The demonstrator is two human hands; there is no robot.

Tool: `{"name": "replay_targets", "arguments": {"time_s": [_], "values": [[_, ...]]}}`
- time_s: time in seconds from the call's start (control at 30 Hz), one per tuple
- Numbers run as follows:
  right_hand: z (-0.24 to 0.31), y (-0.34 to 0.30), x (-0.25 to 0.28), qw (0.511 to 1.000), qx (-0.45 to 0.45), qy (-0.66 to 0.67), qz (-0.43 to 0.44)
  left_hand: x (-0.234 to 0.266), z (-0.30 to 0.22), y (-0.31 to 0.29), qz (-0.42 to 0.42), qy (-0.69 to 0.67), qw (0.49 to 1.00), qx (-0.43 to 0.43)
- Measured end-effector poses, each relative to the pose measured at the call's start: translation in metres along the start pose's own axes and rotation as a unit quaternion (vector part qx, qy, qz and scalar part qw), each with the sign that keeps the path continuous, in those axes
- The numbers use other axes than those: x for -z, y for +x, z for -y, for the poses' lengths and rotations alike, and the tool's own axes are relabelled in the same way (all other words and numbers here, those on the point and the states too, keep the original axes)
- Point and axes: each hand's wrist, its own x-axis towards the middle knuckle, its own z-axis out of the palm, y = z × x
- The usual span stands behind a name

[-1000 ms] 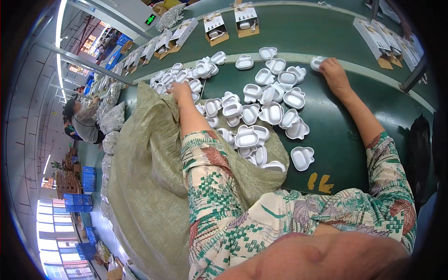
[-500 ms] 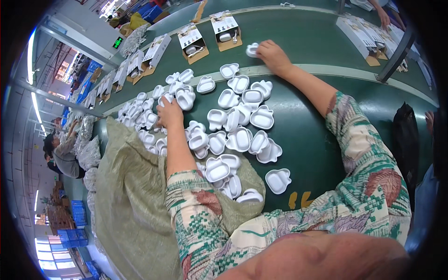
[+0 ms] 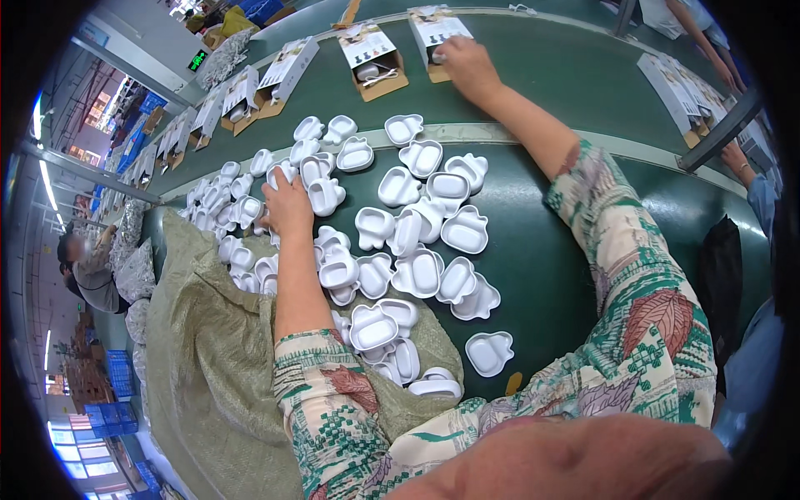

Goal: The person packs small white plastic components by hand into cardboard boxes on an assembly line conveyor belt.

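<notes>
My right hand (image 3: 471, 68) reaches over the far green belt, fingers closed at the open end of a printed carton (image 3: 431, 29). A small bit of a white plastic shell shows under its fingertips; the rest is hidden. My left hand (image 3: 289, 207) is down among the loose shells, its fingers closed round a white plastic shell (image 3: 284, 172) at the pile's far side. Many similar shells, shallow and rounded with ear-like bumps, lie spread on the near green surface; one shell (image 3: 489, 353) sits apart near my body.
A woven olive sack (image 3: 221, 358) lies under my left forearm, with shells on its edge. Another open carton (image 3: 367, 54) holds a white piece and cable. More cartons (image 3: 287, 71) line the belt. A metal post (image 3: 721, 129) stands at right; other people work at both sides.
My right hand has moved left and away from me, bringing the shell to the carton. Cartons on the far belt have shifted right. The left hand stays at the pile.
</notes>
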Motion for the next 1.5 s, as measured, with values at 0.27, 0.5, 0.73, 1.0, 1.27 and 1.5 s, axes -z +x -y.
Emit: {"name": "replay_targets", "arguments": {"time_s": [0.27,0.5,0.73,1.0,1.27,1.5], "values": [[0.061,-0.026,0.021,0.942,0.172,0.204,0.206,0.000,-0.002,0.000,0.001,-0.009,1.000,-0.002],[0.045,-0.020,0.030,0.976,0.126,0.117,0.131,0.002,0.008,0.004,0.009,-0.020,1.000,-0.006],[0.044,-0.025,0.026,0.956,0.142,0.142,0.213,-0.006,-0.003,0.010,-0.005,-0.017,1.000,-0.008],[-0.038,-0.030,0.050,0.990,0.069,-0.050,0.110,-0.007,-0.008,0.009,0.006,-0.005,1.000,-0.016],[-0.095,-0.007,0.044,0.994,-0.029,-0.095,0.053,-0.009,-0.020,0.010,-0.001,-0.028,0.999,-0.022],[-0.001,-0.048,0.074,0.992,0.018,0.059,0.106,-0.009,-0.006,0.011,-0.010,-0.024,0.999,-0.030]]}}
